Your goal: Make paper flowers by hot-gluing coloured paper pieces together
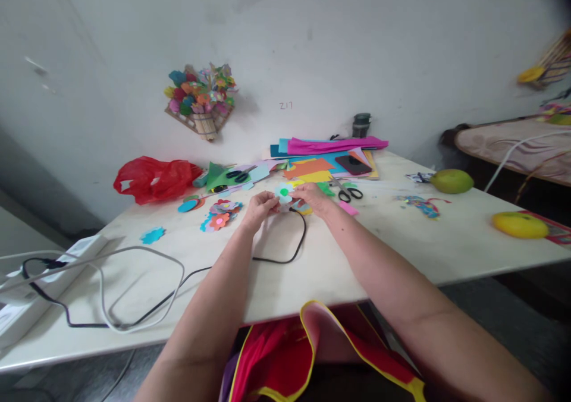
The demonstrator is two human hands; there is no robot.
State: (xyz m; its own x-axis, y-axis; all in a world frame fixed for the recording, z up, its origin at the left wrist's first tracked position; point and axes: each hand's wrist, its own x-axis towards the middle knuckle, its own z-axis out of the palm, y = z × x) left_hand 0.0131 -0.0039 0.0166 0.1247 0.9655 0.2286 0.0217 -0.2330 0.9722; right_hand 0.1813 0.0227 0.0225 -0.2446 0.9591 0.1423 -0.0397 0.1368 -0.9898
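Observation:
Between my hands, above the middle of the table, is a pale blue paper flower [281, 189] with a green centre. My left hand [261, 207] pinches its left edge, and my right hand [312, 198] grips its right edge. A black cable [305, 229] runs on the table just below them. To the left lies a pile of layered paper flowers [220, 220], with a single blue paper flower [153, 235] farther left. Beside my right hand are black-handled scissors [350, 194] and a pink paper piece [348, 208].
Coloured paper sheets [310, 167], a phone [353, 165] and a second pair of scissors [241, 174] lie at the back. A red plastic bag [154, 179] sits back left. A white power strip [49, 289] with looping cables occupies the left edge. Mangoes [520, 225] lie on the right.

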